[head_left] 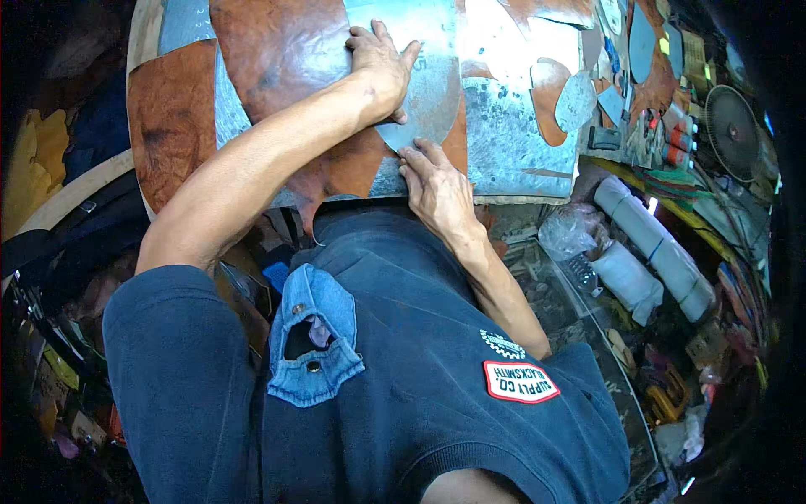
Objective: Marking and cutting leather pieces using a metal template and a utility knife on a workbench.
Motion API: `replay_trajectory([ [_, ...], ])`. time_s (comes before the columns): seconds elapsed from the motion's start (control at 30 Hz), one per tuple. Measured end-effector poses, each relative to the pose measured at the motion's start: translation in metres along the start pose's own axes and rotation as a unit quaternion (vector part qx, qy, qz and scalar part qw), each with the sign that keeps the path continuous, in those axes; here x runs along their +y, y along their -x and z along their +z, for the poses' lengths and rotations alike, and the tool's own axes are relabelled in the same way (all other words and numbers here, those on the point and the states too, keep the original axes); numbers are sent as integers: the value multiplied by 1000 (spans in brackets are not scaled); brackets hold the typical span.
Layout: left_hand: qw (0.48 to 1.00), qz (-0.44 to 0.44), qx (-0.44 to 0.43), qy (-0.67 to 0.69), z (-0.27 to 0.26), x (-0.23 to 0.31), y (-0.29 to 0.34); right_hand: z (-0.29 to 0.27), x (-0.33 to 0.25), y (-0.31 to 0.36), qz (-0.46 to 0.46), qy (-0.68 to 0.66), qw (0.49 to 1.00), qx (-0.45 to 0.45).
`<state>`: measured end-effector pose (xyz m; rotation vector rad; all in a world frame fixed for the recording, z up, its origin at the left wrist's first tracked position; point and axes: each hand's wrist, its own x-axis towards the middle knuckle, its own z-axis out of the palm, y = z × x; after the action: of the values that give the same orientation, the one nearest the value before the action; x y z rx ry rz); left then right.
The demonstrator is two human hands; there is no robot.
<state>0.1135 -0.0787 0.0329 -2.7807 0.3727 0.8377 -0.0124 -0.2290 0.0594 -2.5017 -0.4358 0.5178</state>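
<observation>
My left hand [382,74] lies with fingers spread on a smooth grey sheet-like pattern piece [432,80] with a rounded lower edge. The piece rests on brown leather [277,50], which shows on its left and along its lower right. My right hand [439,191] is at the piece's lower tip, near the table's front edge. Its fingers are bent and drawn together there; what they hold, if anything, is hidden. The leather's ragged lower end [312,206] hangs over the front edge.
Another leather piece [172,126] lies left on the metal-topped table [520,160]. To the right are a grey rounded pattern piece [576,101], leather offcuts, hand tools and a fan [732,133]. Wrapped rolls [651,244] and plastic bags [567,231] crowd the lower right.
</observation>
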Motion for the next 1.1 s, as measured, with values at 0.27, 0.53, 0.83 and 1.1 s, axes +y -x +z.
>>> replay_trajectory([
  [0.27, 999, -6, -23, 27, -3, 1, 0, -18, 23, -1, -8, 29, 998, -63],
  [0.53, 999, -16, -18, 46, -2, 4, 0, -32, 45, -8, -63, 31, 992, -101],
  [0.83, 999, -31, -7, 44, 4, 7, 0, -60, 65, -33, -144, 92, 965, -197],
  [1.1, 997, -45, 2, 58, 0, 10, 3, -80, 78, -61, -246, 132, 929, -243],
])
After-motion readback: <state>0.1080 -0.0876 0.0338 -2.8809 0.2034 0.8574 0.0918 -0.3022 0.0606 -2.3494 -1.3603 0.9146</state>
